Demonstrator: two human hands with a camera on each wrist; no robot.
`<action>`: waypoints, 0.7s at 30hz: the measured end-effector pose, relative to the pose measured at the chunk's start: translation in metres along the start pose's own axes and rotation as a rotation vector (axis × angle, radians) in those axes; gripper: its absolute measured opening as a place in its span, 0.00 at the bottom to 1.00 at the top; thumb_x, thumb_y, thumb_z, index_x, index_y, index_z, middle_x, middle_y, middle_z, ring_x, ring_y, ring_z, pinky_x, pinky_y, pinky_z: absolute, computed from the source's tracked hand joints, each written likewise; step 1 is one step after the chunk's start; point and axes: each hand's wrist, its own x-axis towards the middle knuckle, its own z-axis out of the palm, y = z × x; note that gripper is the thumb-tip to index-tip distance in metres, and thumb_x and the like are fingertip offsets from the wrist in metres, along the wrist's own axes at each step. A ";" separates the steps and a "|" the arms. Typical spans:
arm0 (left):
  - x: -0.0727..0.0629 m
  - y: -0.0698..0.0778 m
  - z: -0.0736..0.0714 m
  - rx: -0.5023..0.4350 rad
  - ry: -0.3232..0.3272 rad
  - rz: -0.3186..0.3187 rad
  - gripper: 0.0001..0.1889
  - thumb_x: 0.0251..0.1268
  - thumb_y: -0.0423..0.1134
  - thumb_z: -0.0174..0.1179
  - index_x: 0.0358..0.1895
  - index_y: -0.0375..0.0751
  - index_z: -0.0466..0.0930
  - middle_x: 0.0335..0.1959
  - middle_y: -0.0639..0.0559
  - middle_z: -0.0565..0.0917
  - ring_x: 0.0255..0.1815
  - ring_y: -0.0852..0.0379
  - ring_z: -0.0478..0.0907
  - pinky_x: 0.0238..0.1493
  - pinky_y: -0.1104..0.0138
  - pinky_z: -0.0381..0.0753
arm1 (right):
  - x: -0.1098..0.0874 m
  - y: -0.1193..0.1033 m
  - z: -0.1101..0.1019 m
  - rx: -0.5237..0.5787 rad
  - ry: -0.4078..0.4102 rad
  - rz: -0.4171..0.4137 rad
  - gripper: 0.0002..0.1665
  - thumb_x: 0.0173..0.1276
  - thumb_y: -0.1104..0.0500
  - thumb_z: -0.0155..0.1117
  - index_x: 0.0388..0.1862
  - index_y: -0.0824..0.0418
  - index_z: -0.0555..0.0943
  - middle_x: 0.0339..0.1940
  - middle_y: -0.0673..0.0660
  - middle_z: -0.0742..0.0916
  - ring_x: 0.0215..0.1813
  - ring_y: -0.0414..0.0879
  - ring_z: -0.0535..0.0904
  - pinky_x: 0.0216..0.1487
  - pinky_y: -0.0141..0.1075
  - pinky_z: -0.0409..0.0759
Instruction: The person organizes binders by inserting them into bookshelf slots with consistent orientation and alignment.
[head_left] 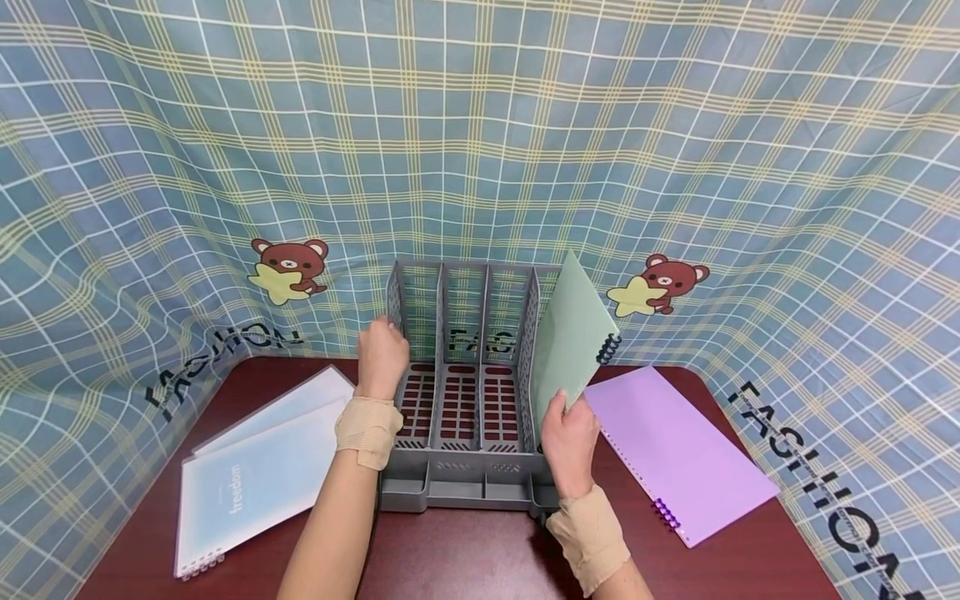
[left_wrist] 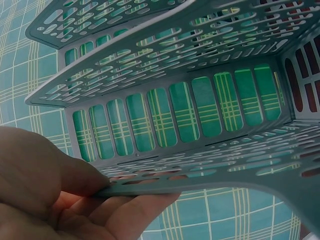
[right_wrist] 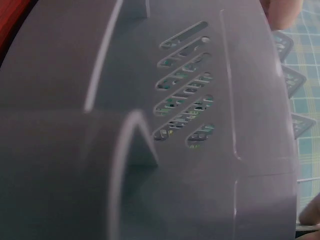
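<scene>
A grey file rack (head_left: 468, 463) with upright perforated dividers stands on the table. My left hand (head_left: 381, 358) grips its leftmost panel; in the left wrist view the thumb lies on one side of that panel (left_wrist: 150, 189) and the fingers on the other. At the rack's right end, my right hand (head_left: 572, 442) pinches the lower edge of a green loose-leaf notebook (head_left: 573, 329) with black binding rings. The notebook stands tilted at the rightmost compartment, hiding the panel there; whether its bottom touches the rack's floor cannot be told. The right wrist view mostly shows the rack's front wall (right_wrist: 260, 125).
Two pale blue-white notebooks (head_left: 255, 492) overlap on the table to the left. A purple loose-leaf notebook (head_left: 682, 450) lies to the right. Small open trays (head_left: 455, 492) run along the rack's front. A checked cloth (head_left: 480, 167) hangs behind and at both sides.
</scene>
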 end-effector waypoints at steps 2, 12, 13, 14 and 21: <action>0.000 0.000 0.000 -0.003 -0.002 -0.002 0.16 0.80 0.32 0.45 0.44 0.25 0.82 0.24 0.33 0.80 0.22 0.37 0.80 0.26 0.49 0.78 | 0.000 0.000 0.000 -0.012 -0.009 -0.014 0.13 0.75 0.60 0.58 0.28 0.64 0.77 0.26 0.70 0.85 0.36 0.74 0.83 0.41 0.65 0.77; 0.001 -0.002 0.000 -0.001 0.002 -0.010 0.15 0.80 0.32 0.45 0.41 0.27 0.81 0.24 0.34 0.79 0.22 0.37 0.80 0.26 0.49 0.78 | 0.002 0.004 0.001 -0.037 -0.026 -0.036 0.10 0.72 0.63 0.59 0.32 0.67 0.79 0.28 0.71 0.86 0.36 0.75 0.83 0.40 0.66 0.77; 0.001 -0.002 0.001 -0.003 0.002 -0.009 0.15 0.80 0.32 0.45 0.41 0.27 0.81 0.24 0.33 0.80 0.23 0.36 0.81 0.27 0.48 0.78 | 0.002 0.005 0.001 -0.038 -0.027 -0.031 0.10 0.72 0.62 0.59 0.32 0.67 0.79 0.28 0.71 0.86 0.36 0.75 0.83 0.41 0.66 0.77; 0.001 -0.002 0.000 -0.003 0.002 -0.008 0.15 0.80 0.32 0.44 0.41 0.27 0.81 0.24 0.33 0.80 0.24 0.35 0.81 0.28 0.47 0.79 | 0.002 0.005 0.001 -0.040 -0.028 -0.028 0.10 0.72 0.62 0.59 0.31 0.67 0.79 0.28 0.71 0.86 0.37 0.75 0.83 0.41 0.66 0.77; 0.001 -0.002 0.001 -0.001 0.011 0.010 0.16 0.80 0.33 0.44 0.39 0.27 0.80 0.24 0.31 0.80 0.25 0.34 0.82 0.28 0.46 0.80 | 0.003 0.003 0.000 -0.052 -0.044 -0.009 0.13 0.71 0.61 0.60 0.25 0.63 0.76 0.24 0.69 0.84 0.34 0.75 0.82 0.40 0.65 0.77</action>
